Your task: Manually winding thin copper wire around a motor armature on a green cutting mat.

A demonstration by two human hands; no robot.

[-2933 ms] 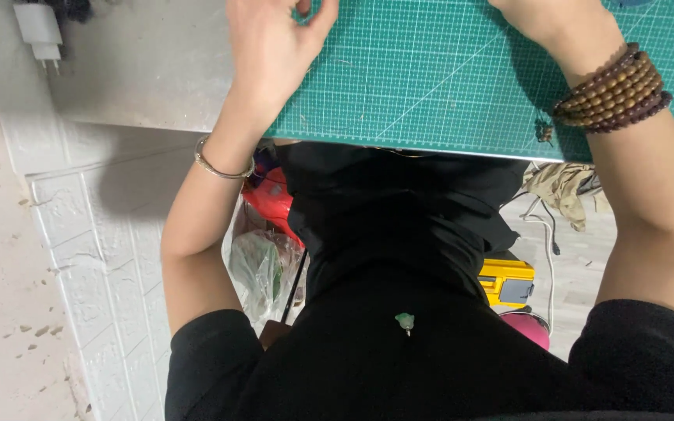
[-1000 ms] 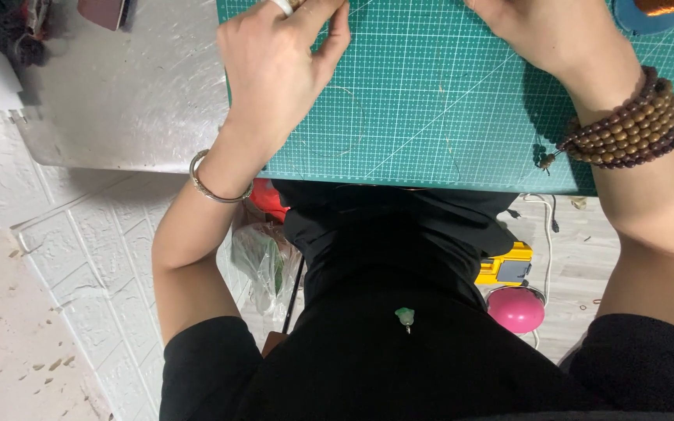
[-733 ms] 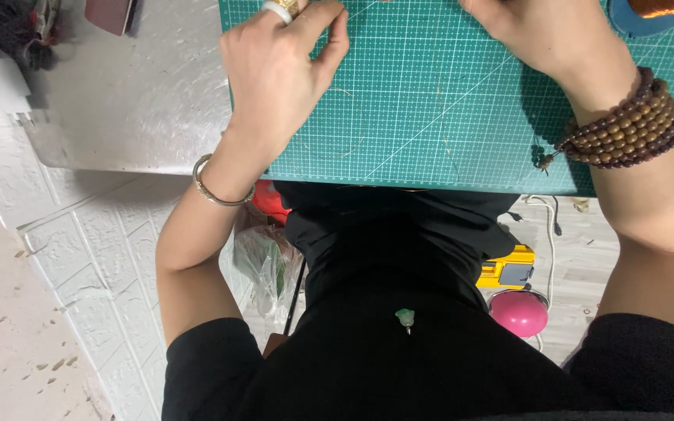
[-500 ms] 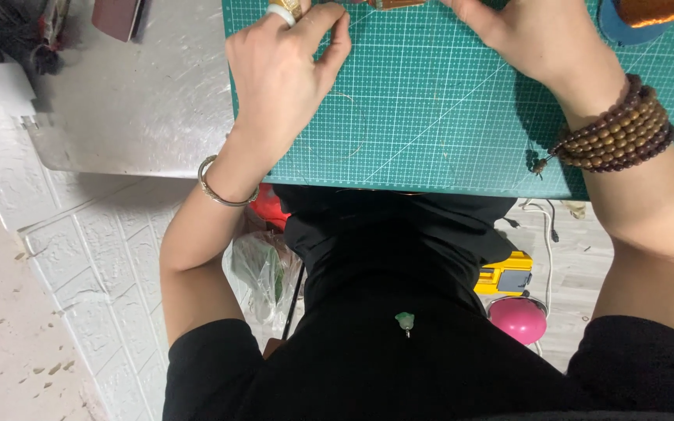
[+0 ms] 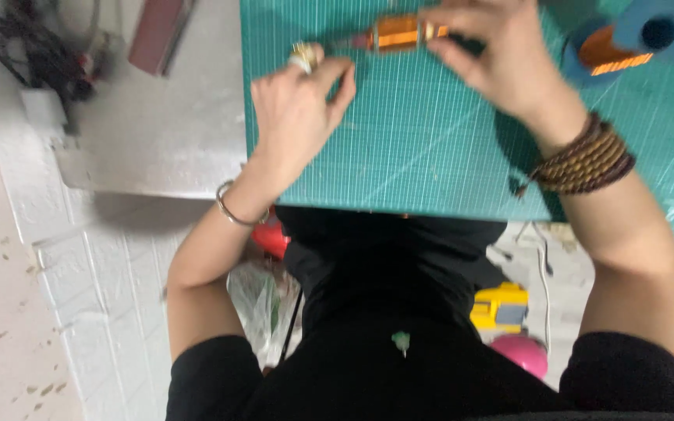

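Note:
My left hand (image 5: 296, 109) rests on the green cutting mat (image 5: 431, 156), its fingers closed near the left tip of a small orange copper-wound coil piece (image 5: 399, 33). What the fingers pinch is too blurred to tell. My right hand (image 5: 501, 58) grips the right end of that coil piece near the mat's far edge. A thin metal bangle sits on my left wrist and brown bead bracelets (image 5: 583, 160) wrap my right wrist.
A blue spool of copper wire (image 5: 626, 43) stands at the mat's far right. On the grey tabletop (image 5: 157, 132) to the left lie black cables (image 5: 33, 47) and a dark red flat object (image 5: 161, 31). Below the table are a yellow tool (image 5: 501, 306), pink ball (image 5: 520, 352) and red item (image 5: 271, 234).
The view has tilted forward, bringing the coil piece, the blue spool and the cables into sight. Both hands stay at the far part of the mat, around the coil piece.

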